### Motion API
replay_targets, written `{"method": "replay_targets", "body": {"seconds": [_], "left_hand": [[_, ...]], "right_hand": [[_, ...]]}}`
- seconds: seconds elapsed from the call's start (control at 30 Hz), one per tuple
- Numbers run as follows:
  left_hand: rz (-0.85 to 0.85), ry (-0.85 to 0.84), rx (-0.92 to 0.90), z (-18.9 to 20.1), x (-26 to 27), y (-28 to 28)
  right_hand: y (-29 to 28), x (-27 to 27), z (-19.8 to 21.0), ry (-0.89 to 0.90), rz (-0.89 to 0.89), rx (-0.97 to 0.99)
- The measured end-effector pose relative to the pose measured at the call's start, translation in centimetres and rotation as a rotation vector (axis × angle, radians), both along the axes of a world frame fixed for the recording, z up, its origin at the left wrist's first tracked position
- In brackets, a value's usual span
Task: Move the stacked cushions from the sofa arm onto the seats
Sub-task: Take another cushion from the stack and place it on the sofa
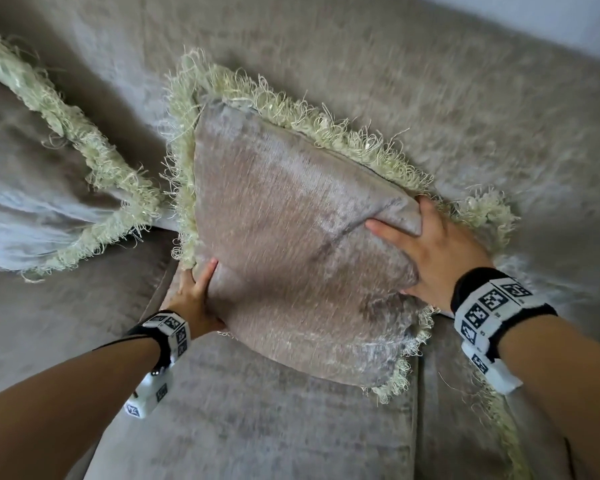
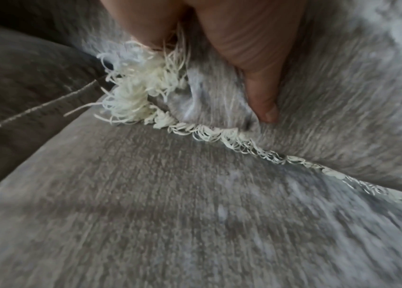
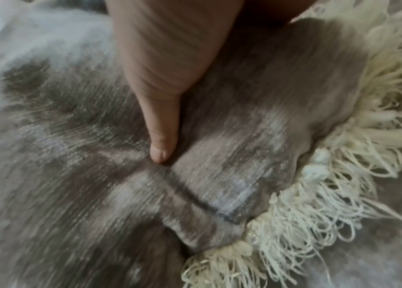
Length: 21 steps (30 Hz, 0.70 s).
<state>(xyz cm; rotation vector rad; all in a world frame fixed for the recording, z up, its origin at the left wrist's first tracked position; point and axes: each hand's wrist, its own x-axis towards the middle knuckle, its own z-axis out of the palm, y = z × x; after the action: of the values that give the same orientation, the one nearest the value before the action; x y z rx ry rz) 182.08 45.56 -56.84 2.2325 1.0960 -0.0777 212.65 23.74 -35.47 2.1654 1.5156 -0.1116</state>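
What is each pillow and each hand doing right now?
Middle cushion: held at two corners, leaning against the sofa back.
Second cushion: lying to the left, untouched.
Left hand: gripping the cushion's lower left corner.
Right hand: gripping the cushion's right corner.

Cushion (image 1: 291,244) on sofa seat (image 1: 257,420), against backrest (image 1: 430,81), second cushion (image 1: 32,174) left

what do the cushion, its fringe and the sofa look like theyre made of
Cushion: looks like taupe velvet or chenille, since the short pile catches light in silvery patches and creases softly under the right hand.
Fringe: cream looped threads, perhaps cotton or rayon; the fibre cannot be told.
Sofa: a similar grey-brown ribbed pile fabric, probably chenille.
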Motion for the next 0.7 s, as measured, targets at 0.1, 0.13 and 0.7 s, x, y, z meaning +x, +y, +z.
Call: {"method": "replay_targets", "body": {"seconds": [0.1,0.13,0.7], "left_hand": [[0.005,-0.002,-0.007,0.2,0.2,0.5],[-0.002,0.000,-0.015,-0.1,0.1,0.7],[-0.275,0.079,0.217,15.4,-5.9,2.4]], "right_hand": [[0.2,0.0,0.7,-0.034,0.017,-0.031],[0.2,-0.1,0.8,-0.016,0.015,-0.013],[-6.1,-7.0,4.3,0.086,-0.275,0.236]]}}
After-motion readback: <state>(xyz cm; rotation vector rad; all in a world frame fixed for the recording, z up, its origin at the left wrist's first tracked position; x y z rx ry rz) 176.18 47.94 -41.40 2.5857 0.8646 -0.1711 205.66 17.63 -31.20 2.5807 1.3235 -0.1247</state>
